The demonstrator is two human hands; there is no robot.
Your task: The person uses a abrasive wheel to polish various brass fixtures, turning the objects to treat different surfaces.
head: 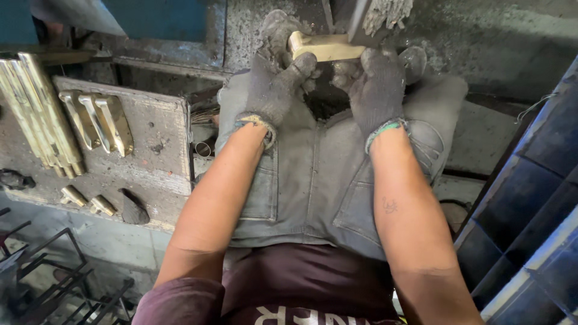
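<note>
up at the top of the view, both hands wear dirty grey knit gloves and close on one brass piece [322, 47]. it is a pale yellow, squared-off bar with a dull, matte surface; its left end steps up into a short blocky lug, and its right end runs under a spinning-looking fibrous wheel [385, 12], where it is hidden. whether the wheel is turning cannot be told.

the left hand [280, 72] curls around the left end of the brass piece, fingers wrapped over the top near the lug, thumb side pressed against its near face. the right hand [376, 84] grips the bar from below and behind, fingers bunched tight beneath its right half, just beside the wheel. both hands are touching the metal, well closed, with no spread fingers.

below the hands lie the person's knees in grey work trousers [313, 174], and bare forearms reach forward from a dark maroon shirt [301, 289].

to the left, on a grimy bench [156, 168], a stack of long brass strips [39, 108] leans at an angle. beside it three finished brass handles [99, 120] lie in a row, brighter and shinier than the held piece. two small brass bits [87, 201] sit near the bench's front edge, next to a dark lump [133, 210]. a black wire rack [48, 271] stands lower left; blue panels [536, 198] rise on the right.
</note>
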